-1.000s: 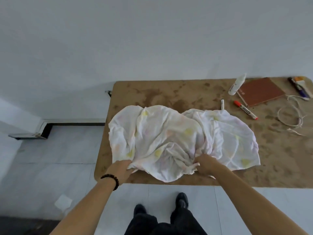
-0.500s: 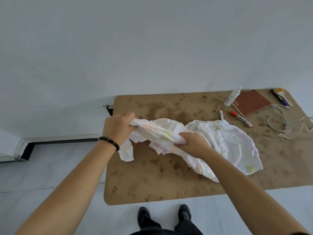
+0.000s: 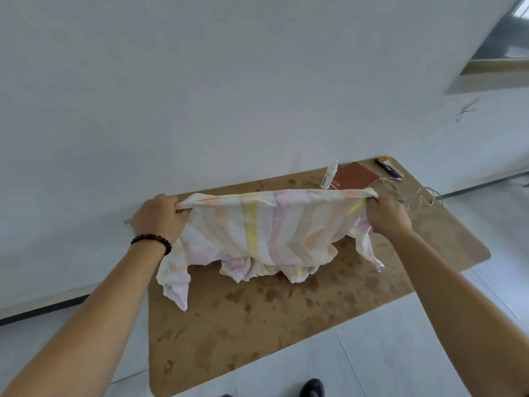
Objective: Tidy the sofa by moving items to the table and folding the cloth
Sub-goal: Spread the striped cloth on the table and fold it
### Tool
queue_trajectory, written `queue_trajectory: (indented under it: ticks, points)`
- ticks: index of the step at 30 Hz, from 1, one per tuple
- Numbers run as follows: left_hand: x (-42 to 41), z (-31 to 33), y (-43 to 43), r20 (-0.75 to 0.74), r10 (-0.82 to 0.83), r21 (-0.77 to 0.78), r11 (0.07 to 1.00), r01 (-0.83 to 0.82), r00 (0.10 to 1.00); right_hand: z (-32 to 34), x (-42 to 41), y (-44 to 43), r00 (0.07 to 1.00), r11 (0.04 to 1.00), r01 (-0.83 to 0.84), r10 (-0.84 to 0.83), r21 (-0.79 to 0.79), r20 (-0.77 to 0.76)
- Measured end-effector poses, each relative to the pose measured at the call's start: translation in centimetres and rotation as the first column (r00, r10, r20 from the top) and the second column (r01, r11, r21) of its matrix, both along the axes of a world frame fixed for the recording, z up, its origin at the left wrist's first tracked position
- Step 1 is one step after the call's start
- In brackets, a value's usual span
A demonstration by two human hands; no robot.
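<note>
A white cloth with faint yellow, pink and orange stripes hangs stretched between my two hands above the brown table. My left hand, with a dark bead bracelet at the wrist, grips the cloth's top left corner. My right hand grips the top right corner. The top edge is pulled taut. The lower part droops in folds, and its bottom touches the tabletop. The sofa is not in view.
At the table's far right lie a small white bottle, a reddish-brown notebook, markers and a coiled white cable. A white wall stands behind the table. Pale floor tiles surround it, and a black shoe shows below.
Both hands lifted the crumpled cloth off the table and moved apart, stretching its top edge out wide. The view tilted upward and to the left.
</note>
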State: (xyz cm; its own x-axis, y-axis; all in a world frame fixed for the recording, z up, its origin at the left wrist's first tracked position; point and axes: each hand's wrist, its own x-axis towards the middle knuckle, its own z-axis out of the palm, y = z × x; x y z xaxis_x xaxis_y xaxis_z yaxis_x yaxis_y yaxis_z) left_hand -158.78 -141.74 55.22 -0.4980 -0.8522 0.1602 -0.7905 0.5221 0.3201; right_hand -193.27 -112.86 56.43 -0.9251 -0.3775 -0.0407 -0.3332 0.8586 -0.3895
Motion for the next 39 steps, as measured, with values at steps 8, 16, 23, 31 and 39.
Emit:
queue_trajectory:
  ticks: [8,16,23,31,39]
  points:
    - [3.6,-3.7,2.9,0.003,0.201,0.337,0.922,-0.19,0.98,6.1,-4.6,5.6,0.972,0.848,0.236,-0.212,-0.475,0.105]
    - [-2.0,-2.6,14.0,-0.224,0.135,0.477,0.879,-0.013,0.965,4.6,-5.7,9.6,0.961,0.909,-0.272,0.271,-0.315,-0.048]
    - [-5.7,-6.7,24.8,0.318,-0.205,0.541,0.841,0.0,0.926,-4.2,-7.9,16.9,0.84,0.838,-0.541,0.537,0.071,0.074]
    - [-2.4,-5.5,26.4,0.266,0.168,0.492,0.823,-0.283,0.949,-4.4,-13.0,20.4,0.916,0.88,-0.401,0.379,0.254,0.133]
    - [-8.7,-8.1,32.0,0.179,-0.002,0.497,0.863,-0.089,0.984,-0.2,-10.0,20.5,0.912,0.912,-0.408,0.405,-0.044,-0.062]
